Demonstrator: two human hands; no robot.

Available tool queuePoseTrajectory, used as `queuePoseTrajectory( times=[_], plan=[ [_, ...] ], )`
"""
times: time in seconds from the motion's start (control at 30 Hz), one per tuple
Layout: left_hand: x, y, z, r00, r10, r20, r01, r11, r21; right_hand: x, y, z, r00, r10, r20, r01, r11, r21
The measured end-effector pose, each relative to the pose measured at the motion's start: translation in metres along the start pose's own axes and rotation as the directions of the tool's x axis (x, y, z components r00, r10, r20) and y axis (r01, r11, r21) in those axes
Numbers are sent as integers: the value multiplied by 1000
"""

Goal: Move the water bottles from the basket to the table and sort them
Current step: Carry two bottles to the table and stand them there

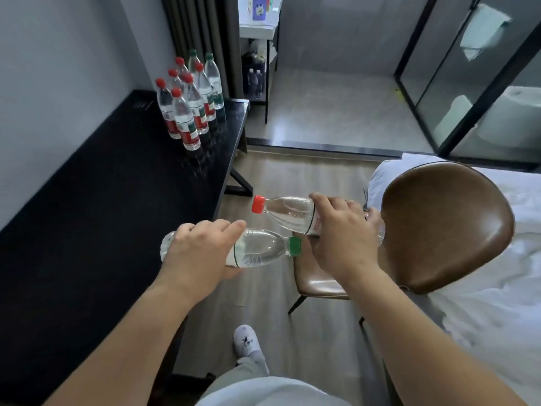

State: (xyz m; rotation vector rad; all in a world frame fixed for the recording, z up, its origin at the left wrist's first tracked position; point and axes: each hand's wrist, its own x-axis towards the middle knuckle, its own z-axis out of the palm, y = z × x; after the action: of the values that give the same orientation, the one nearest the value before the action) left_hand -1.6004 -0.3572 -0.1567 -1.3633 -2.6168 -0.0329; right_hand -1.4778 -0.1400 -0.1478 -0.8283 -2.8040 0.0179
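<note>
Long black glossy table (102,200) runs along the wall on the left side of the view. White rumpled bed (497,288) lies well right of the table. Brown leather chair with a rounded back (439,224) stands between table and bed, on the wood floor.

Cluster of clear plastic water bottles (190,104) stands upright at the table's far end, near its right edge. Six have red caps and are packed close. Two green-capped ones are at the back, farthest along the table.

Left hand (199,250) is just off the table's right edge, nearer than the cluster. Its fingers are wrapped from above round a clear green-capped water bottle (257,250). That bottle is held sideways in the air, cap pointing away from the table.

Right hand (342,232) is further from the table, in front of the chair. Its fingers are curled over a clear red-capped water bottle (287,212). This one is also sideways, cap pointing toward the table, slightly above the green-capped one. Whether the two bottles touch, cannot tell.

Grey slipper on a foot (246,341) rests on the floor beside the table's near end.
</note>
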Motion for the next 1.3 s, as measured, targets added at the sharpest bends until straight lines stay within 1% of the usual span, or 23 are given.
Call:
queuePoseTrajectory(
  times=[0.17,0.27,0.37,0.6,0.73,0.83,0.93,1.1,1.3],
  plan=[
    [60,-63,11,999,-36,-14,36,999,-14,83,-34,9,999,-24,30,23,1000,21],
    [84,-95,13,996,-85,-10,85,996,-36,125,-56,12,996,-54,67,51,998,48],
    [101,-122,14,989,-149,-4,149,987,-58,162,-78,17,993,-96,63,92,994,64],
    [118,-169,21,954,-300,8,300,951,-72,240,-126,37,962,-259,90,250,963,104],
    [127,-191,26,905,-425,13,425,904,-52,286,-155,55,920,-381,85,372,922,107],
    [137,-203,30,848,-529,13,530,848,-33,323,-178,71,862,-498,93,486,865,126],
    [151,-209,35,768,-640,22,640,768,20,361,-199,90,780,-619,89,602,782,164],
    [180,-200,36,586,-807,74,804,591,69,416,-221,111,611,-786,94,763,616,195],
    [201,-176,27,399,-908,129,900,414,134,447,-239,125,405,-908,108,872,419,253]
  ],
)
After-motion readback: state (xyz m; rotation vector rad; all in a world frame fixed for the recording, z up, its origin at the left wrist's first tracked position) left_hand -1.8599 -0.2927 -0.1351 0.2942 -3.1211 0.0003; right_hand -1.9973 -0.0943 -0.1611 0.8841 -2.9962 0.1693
